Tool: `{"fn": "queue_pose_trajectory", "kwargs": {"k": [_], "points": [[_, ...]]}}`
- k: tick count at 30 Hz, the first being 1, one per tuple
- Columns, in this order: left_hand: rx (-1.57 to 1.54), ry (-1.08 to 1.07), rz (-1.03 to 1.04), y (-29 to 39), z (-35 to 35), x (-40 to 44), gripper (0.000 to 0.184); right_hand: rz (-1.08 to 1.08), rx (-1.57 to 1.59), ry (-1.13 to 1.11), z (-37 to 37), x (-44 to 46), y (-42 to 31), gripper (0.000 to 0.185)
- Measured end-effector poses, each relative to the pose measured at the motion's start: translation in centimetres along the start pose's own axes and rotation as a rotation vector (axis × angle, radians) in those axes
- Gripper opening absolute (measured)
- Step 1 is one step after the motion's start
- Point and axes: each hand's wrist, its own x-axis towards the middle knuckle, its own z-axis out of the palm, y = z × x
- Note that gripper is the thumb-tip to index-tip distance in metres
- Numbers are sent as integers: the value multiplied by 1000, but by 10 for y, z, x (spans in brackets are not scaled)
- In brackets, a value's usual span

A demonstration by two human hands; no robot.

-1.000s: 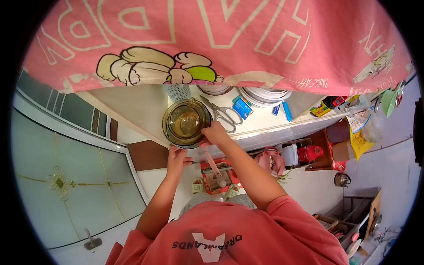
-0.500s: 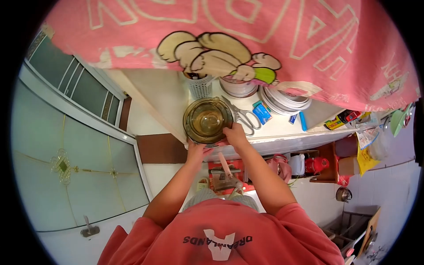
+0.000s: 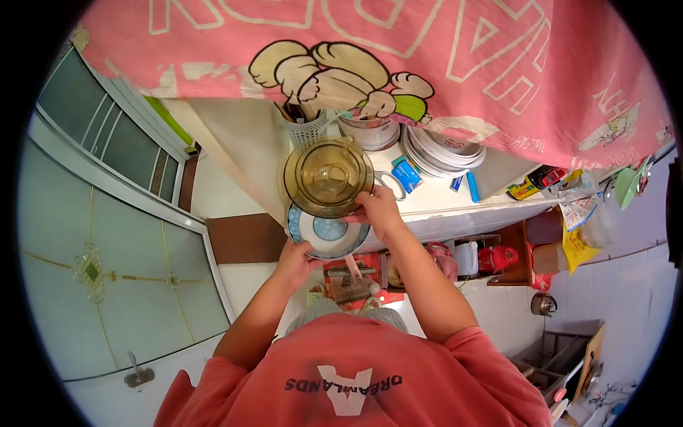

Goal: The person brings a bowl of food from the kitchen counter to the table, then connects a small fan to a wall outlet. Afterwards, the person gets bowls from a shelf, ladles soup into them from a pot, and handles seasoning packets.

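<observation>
Glassware (image 3: 326,177) amber; plate (image 3: 329,231) white (blue-patterned centre); curtain (image 3: 455,64) pink.

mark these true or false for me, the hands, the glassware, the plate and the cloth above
1. The right hand holds the amber glassware. True.
2. The left hand holds a pair of scissors. False: it holds the blue-patterned plate near its rim.
3. The glassware covers part of the plate in this view. True.
4. The hanging cloth is plain green. False: it is mostly pink, with large letters and a cartoon figure.
</observation>
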Motion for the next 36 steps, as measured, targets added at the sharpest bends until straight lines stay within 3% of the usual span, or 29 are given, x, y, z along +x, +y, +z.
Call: {"fn": "queue_pose_trajectory", "kwargs": {"k": [8,10,16,23,31,32,34,36], "points": [[68,28,-24,4,-12,-52,44,-7,-8,41,6,8,4,23],[103,15,-44,-1,-25,-53,56,-3,3,28,8,13,12,22],[177,22,-39,19,-45,-91,68,3,-19,34,9,31,41,21],[191,7,-86,41,-54,-116,72,22,5,95,9,47,56,27],[191,-117,-166,68,-38,-115,68,69,13,59,6,39,54,26],[200,-135,-177,71,-35,-115,68,45,-120,87,5,31,48,26],[233,-208,-186,80,-21,-112,67,-41,-271,117,-8,18,45,38],[249,-293,-179,83,10,-109,67,-28,-150,148,-25,-19,20,44]]}}
